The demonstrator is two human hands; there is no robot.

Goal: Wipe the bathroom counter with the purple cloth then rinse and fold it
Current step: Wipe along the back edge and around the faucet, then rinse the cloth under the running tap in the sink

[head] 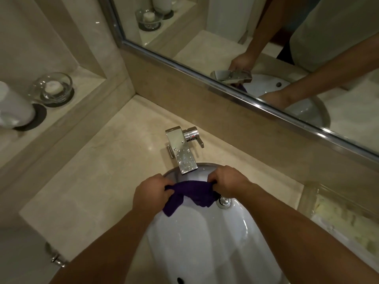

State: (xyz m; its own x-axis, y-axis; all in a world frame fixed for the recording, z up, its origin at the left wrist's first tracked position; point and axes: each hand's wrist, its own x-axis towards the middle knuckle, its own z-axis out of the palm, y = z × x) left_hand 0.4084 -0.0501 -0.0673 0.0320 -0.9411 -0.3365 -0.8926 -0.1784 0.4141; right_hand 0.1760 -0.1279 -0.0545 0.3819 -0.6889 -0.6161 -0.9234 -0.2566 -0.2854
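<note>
The purple cloth (190, 194) is bunched and stretched between both hands over the white sink basin (196, 238). My left hand (150, 192) grips its left end, and a loose tail hangs down below that hand. My right hand (227, 182) grips its right end. Both hands are just in front of the chrome faucet spout (184, 155), which has water drops on it. No running water shows. The beige marble counter (98, 181) surrounds the basin.
The faucet lever (194, 136) sticks out to the right. A chrome drain plug (223, 201) sits in the basin under the cloth. On the left ledge stand a glass bowl with a candle (52, 88) and a white container (12, 105). A mirror (266, 48) runs behind.
</note>
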